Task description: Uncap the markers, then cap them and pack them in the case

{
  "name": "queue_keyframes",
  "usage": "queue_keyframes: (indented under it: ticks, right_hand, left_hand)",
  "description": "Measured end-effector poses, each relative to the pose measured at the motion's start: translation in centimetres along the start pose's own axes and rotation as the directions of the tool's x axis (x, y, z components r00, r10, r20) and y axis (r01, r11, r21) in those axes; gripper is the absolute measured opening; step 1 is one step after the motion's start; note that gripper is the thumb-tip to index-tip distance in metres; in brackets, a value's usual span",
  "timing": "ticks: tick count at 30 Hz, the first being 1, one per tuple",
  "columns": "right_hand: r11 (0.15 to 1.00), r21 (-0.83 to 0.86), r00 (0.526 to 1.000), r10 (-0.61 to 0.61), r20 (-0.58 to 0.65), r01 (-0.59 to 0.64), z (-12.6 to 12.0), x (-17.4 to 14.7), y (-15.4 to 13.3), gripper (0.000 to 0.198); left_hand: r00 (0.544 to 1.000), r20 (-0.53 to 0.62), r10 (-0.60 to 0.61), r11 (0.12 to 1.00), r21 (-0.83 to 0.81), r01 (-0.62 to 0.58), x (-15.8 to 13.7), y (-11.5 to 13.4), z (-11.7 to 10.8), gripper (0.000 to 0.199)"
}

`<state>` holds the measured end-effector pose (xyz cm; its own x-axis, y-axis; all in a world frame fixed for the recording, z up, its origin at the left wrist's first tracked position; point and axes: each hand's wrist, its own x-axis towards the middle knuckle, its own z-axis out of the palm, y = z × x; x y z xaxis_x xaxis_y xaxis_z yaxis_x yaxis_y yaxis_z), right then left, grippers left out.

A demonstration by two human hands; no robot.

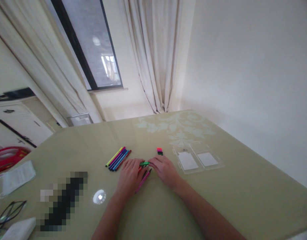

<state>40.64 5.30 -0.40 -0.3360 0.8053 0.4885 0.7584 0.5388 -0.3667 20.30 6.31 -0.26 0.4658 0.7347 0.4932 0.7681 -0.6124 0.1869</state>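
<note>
My left hand (131, 171) is closed on a green marker (145, 163) held just above the table. The fingertips of my right hand (165, 168) pinch the right end of that same marker; any cap there is too small to make out. Beneath my left fingers, part of a red marker (140, 169) shows. A magenta marker (143, 181) with a dark tip lies slanted below, beside my left hand. Several small caps (159, 151) in pink, black and green sit in a row beyond my right hand. Left of my hands, several markers (118, 159) lie side by side.
An opened clear plastic case (200, 170) with white cards lies at the right. On the left are a face mask (18, 178), eyeglasses (12, 212), a white object (20, 229) and a blurred dark shape (65, 201). The table (233, 203) meets a white wall.
</note>
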Motion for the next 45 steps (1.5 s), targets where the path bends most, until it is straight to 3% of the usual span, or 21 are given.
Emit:
queue_keyframes:
  ticks: [5,12,15,17,20,25,29,34,40,45]
  right_hand:
    - [0.996,0.081,0.999,-0.033,0.003,0.033,0.2,-0.1,-0.5,0.013]
    - [0.964,0.266,1.0,0.009,-0.01,-0.006,-0.7,0.3,-0.5,0.019]
    - [0.958,0.281,0.995,0.074,-0.062,-0.054,-1.4,0.4,-0.1,0.017]
    - [0.955,0.268,0.98,0.161,-0.117,-0.125,-1.9,0.4,0.5,0.016]
    - [0.945,0.202,0.944,0.291,-0.158,-0.258,-2.2,0.4,1.6,0.019]
    - [0.923,0.055,0.923,0.382,-0.034,-0.38,-1.7,0.3,2.9,0.017]
    - [0.923,-0.062,0.923,0.382,0.046,-0.379,-1.4,0.2,2.8,0.012]
    - [0.927,-0.127,0.933,0.359,0.038,-0.352,-1.5,0.2,2.7,0.013]
    - [0.924,-0.172,0.938,0.345,-0.012,-0.342,-1.1,0.0,3.4,0.013]
    - [0.914,-0.245,0.942,0.334,0.005,-0.323,-0.6,0.2,4.0,0.017]
  left_hand:
    - [0.986,0.156,-0.052,0.998,0.043,0.046,0.1,0.7,0.1,0.024]
    - [0.913,0.297,-0.281,0.957,0.164,0.241,0.7,1.7,-1.1,0.034]
    - [0.861,0.253,-0.441,0.894,0.213,0.395,0.7,0.6,-1.8,0.042]
    - [0.854,0.183,-0.488,0.869,0.192,0.455,0.5,-0.6,-1.8,0.042]
    - [0.875,0.103,-0.473,0.879,0.11,0.463,0.0,-2.1,-1.1,0.041]
    - [0.891,0.126,-0.436,0.898,0.005,0.439,-0.3,-2.4,0.0,0.033]
    - [0.898,0.076,-0.434,0.9,-0.019,0.436,-0.3,-3.0,-0.1,0.029]
    - [0.862,-0.094,-0.497,0.844,0.179,0.506,-0.9,-4.9,-0.4,0.022]
    - [0.846,-0.038,-0.533,0.818,0.232,0.526,-1.3,-5.4,-0.2,0.021]
    - [0.867,-0.043,-0.497,0.842,0.216,0.494,-1.1,-5.4,-0.3,0.021]
